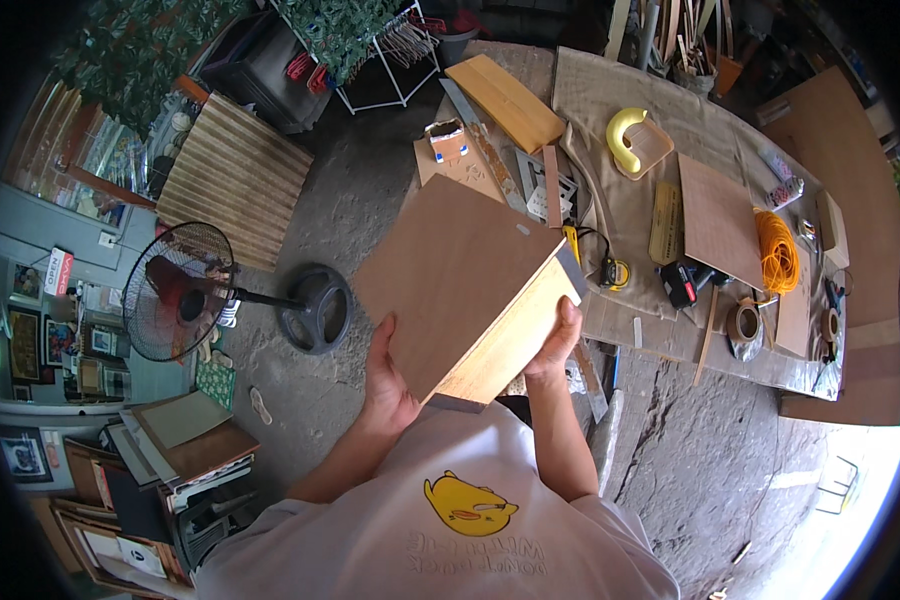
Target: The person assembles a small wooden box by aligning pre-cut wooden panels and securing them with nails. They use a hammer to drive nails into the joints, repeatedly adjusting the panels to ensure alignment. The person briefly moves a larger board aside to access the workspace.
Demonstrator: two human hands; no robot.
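A wooden box (455,275) is tilted in front of my chest, its broad brown plywood face turned up. Its narrow side (505,340) is pale wood, and dark strips show at both ends of that side. My left hand (390,380) grips the lower left edge, thumb resting against the plywood. On the right, my right hand (554,345) is closed on the pale side, with its thumb up near the dark end strip. The fingers under the box are hidden, and so is its underside.
Beyond the box, a cloth-covered workbench (620,330) carries a tape measure (615,273), a cordless drill (680,285), a plywood sheet (718,220), orange cord (778,252) and a yellow curved object (622,140). A standing fan (185,292) is at left, above stacked frames and boards (185,440).
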